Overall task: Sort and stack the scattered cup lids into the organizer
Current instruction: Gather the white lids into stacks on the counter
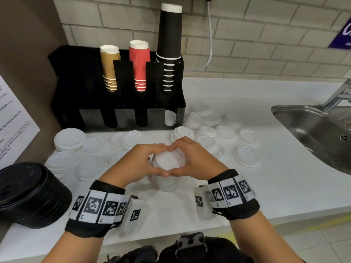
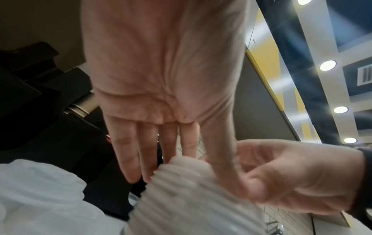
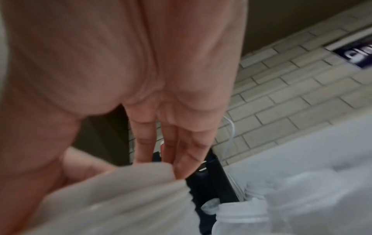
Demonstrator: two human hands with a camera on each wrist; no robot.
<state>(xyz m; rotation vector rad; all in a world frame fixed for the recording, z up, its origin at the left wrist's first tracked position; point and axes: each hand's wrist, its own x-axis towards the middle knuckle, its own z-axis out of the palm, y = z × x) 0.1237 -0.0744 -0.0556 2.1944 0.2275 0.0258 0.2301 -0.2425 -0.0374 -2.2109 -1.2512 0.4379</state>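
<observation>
Two hands ring a stack of white cup lids point(image 1: 168, 164) above a white counter point(image 1: 266, 186)

The left hand point(image 1: 138, 164) and right hand point(image 1: 193, 160) curl round the stack from either side, fingertips meeting at the far edge and thumbs touching at the near edge; the left wrist view shows the stack's ribbed side point(image 2: 181, 190) against the fingers. Loose white lids point(image 1: 218, 130) lie scattered to the right, more white lids point(image 1: 76, 149) to the left. A black organizer point(image 1: 117, 114) stands behind, holding gold, red and black paper cups, with white lids in its right front slot. A stack of black lids point(image 1: 28, 192) sits at left, a steel sink point(image 1: 313, 133) at right
</observation>
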